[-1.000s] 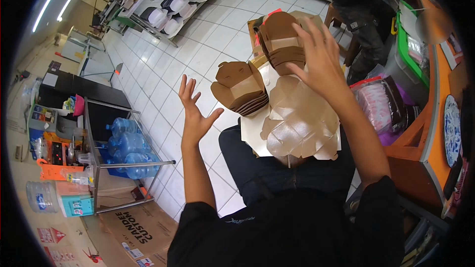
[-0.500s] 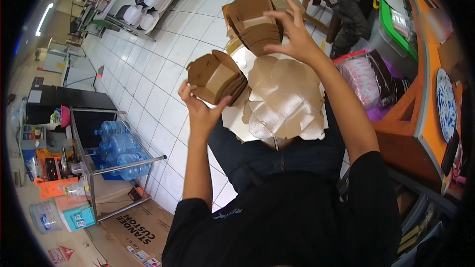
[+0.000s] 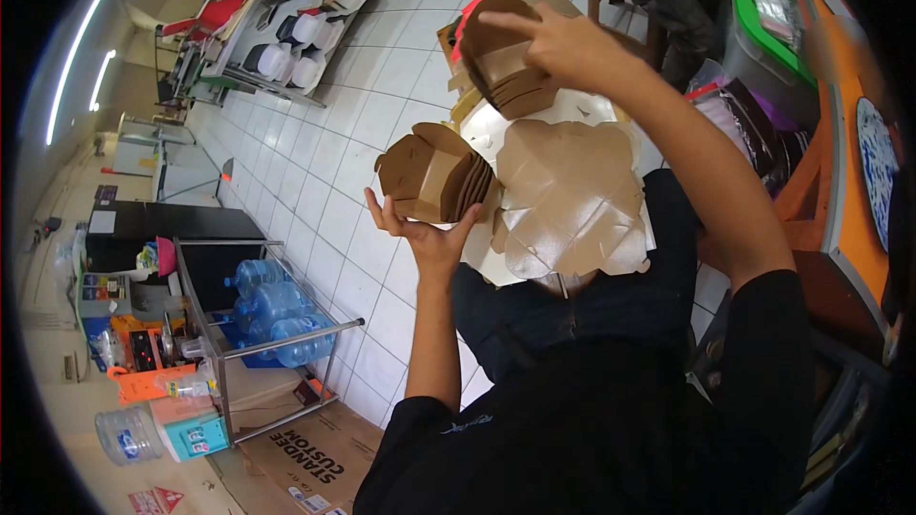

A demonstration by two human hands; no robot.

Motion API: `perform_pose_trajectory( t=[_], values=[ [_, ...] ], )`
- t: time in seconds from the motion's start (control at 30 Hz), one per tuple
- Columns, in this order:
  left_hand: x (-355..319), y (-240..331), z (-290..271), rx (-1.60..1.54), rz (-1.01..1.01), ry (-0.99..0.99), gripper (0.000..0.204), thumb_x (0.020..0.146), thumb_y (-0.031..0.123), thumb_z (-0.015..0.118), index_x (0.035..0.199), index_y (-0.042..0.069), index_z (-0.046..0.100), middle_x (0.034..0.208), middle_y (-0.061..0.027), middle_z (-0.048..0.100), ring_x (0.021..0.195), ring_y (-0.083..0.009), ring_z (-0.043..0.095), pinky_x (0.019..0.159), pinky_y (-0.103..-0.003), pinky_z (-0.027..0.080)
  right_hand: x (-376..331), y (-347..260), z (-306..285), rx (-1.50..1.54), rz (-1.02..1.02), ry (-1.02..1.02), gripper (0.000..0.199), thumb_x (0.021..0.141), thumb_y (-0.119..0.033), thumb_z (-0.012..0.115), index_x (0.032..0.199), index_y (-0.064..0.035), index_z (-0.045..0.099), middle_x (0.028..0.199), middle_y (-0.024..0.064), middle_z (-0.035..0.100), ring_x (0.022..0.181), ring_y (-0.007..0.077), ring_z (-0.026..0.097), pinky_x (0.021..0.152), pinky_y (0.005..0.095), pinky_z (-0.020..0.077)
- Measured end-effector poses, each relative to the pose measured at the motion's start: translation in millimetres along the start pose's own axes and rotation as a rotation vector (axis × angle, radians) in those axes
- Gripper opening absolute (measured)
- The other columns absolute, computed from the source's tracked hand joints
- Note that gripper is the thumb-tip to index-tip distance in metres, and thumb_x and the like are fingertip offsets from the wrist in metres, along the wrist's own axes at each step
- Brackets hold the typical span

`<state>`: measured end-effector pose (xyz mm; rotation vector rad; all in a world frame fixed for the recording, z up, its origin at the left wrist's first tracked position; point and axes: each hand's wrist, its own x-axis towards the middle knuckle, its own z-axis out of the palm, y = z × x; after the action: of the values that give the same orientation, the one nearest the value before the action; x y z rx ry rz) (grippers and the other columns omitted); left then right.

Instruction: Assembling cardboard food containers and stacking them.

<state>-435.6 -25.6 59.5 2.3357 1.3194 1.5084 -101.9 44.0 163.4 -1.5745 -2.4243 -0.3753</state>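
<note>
My left hand [image 3: 429,240] grips the near side of a nested stack of brown paper food boxes [image 3: 427,175], thumb at its right corner and fingers at its left. The stack tilts, so the inside of the top box shows. Beyond it to the right stands a second stack of folded paper boxes [image 3: 520,86]. Over that one reaches my right hand [image 3: 572,50], index and middle fingers stretched across the top box's opening; its thumb is hidden. Flat, shiny-sided box blanks [image 3: 572,200] lie in a pile above my lap, close to both stacks.
A metal rack [image 3: 296,334] with large blue water bottles [image 3: 277,310] stands at left. White containers [image 3: 296,48] fill a far shelf. At right are an orange table [image 3: 830,133] and a green-lidded bin [image 3: 778,29]. A person's leg [image 3: 677,19] shows at the far right.
The view has shifted, moving the scene rightward. My right hand has gone from the far stack's right side to over its top, fingers now pointing left. My left hand stays at the near stack.
</note>
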Motion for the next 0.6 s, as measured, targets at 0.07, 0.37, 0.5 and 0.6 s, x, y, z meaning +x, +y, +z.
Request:
perform_pose_trajectory(
  t=[0.07,0.37,0.5,0.6],
  values=[
    [-3.9,-0.6,-3.0,-0.002,-0.013,0.025,0.132,0.058,0.029,0.102,0.15,0.015,0.008,0.158,-0.0255,0.005,0.153,-0.0444,0.003,0.122,-0.055,0.03,1.2,-16.4,19.0,0.002,-0.058,0.08,0.022,0.069,-0.011,0.082,0.091,-0.011,0.081,0.152,-0.0053,0.052,0.123,0.0341,0.06,0.072,0.0415,0.0638],
    [-8.0,13.1,18.0,0.011,0.027,0.153,0.119,0.057,0.03,0.1,0.148,0.013,0.024,0.153,-0.0239,0.025,0.143,-0.0456,0.031,0.113,-0.053,0.039,-62.9,38.1,27.4,0.842,0.528,0.326,0.032,0.088,-0.023,0.082,0.11,-0.0007,0.074,0.105,0.0074,0.074,0.089,0.0187,0.071,0.076,0.0328,0.0568],
    [-13.0,18.8,12.8,0.017,-0.071,0.19,0.119,0.056,0.029,0.1,0.149,0.021,0.026,0.156,-0.0236,0.025,0.14,-0.0442,0.037,0.111,-0.053,0.04,-63.2,44.5,3.5,1.392,0.655,0.427,0.033,0.095,-0.017,0.076,0.122,0.0003,0.068,0.11,0.0044,0.071,0.094,0.019,0.072,0.086,0.0335,0.06],
    [-11.5,21.3,16.4,0.02,-0.068,0.158,0.122,0.053,0.029,0.101,0.149,0.023,0.026,0.158,-0.0209,0.027,0.139,-0.043,0.038,0.11,-0.054,0.042,-68.1,53.9,-45.5,1.581,0.508,0.564,0.033,0.098,-0.015,0.069,0.128,-0.0019,0.063,0.117,0.0081,0.069,0.099,0.0175,0.071,0.089,0.0326,0.0613]
  ],
)
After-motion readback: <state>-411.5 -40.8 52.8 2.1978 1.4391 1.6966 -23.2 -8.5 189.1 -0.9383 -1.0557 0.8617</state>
